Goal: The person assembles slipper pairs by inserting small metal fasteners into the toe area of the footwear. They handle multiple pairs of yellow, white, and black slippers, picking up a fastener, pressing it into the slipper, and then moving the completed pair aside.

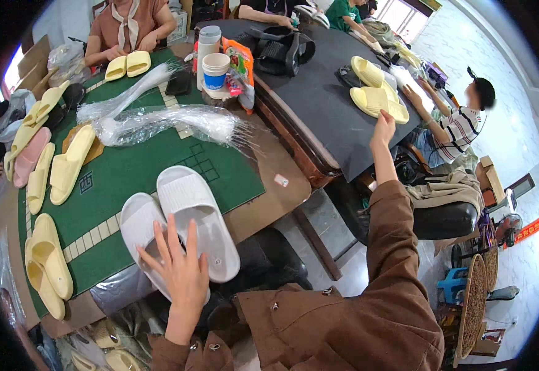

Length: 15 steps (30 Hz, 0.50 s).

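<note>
A pair of pale grey slippers [189, 188] lies at the near edge of the green mat in front of me. Over them is my left hand [182, 263], fingers spread on or just above the left slipper. My right arm stretches out to the dark table on the right. There my right hand [383, 128] has its fingers pinched together at the near edge of a yellow slipper [368, 98]. Another yellow slipper [367, 71] lies behind that one. The fingertips partly cover the slipper's edge.
Several yellow slippers [72, 164] and a pink one [33, 157] line the left of the green mat [112, 213]. Bundles of thin clear strands [158, 123] lie across it. Paper cups [216, 69] stand at the back. Black slippers [275, 49] and co-workers surround the tables.
</note>
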### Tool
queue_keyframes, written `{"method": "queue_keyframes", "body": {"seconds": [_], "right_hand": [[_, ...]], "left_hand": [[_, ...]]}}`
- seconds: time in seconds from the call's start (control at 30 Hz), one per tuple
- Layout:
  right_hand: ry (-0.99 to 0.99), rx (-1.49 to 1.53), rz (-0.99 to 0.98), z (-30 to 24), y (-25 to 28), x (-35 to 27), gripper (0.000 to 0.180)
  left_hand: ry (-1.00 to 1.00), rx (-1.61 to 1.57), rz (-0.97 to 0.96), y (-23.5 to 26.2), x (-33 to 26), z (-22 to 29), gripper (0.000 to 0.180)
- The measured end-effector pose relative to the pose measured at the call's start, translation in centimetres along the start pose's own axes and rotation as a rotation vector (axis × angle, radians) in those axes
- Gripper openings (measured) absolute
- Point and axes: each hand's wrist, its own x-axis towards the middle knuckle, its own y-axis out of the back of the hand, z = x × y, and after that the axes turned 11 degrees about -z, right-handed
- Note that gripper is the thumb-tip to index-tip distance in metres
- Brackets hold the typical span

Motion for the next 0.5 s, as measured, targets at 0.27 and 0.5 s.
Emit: {"method": "queue_keyframes", "body": {"seconds": [0.27,0.5], "right_hand": [[-0.013,-0.654,-0.044,3.6,2.4,6.9,0.043],[-0.161,-0.960,-0.201,2.7,2.3,9.3,0.050]], "left_hand": [[0.036,0.025,-0.028,-1.0,-0.2,0.0,0.044],[0.048,0.033,-0.077,-0.9,-0.1,0.3,0.048]]}}
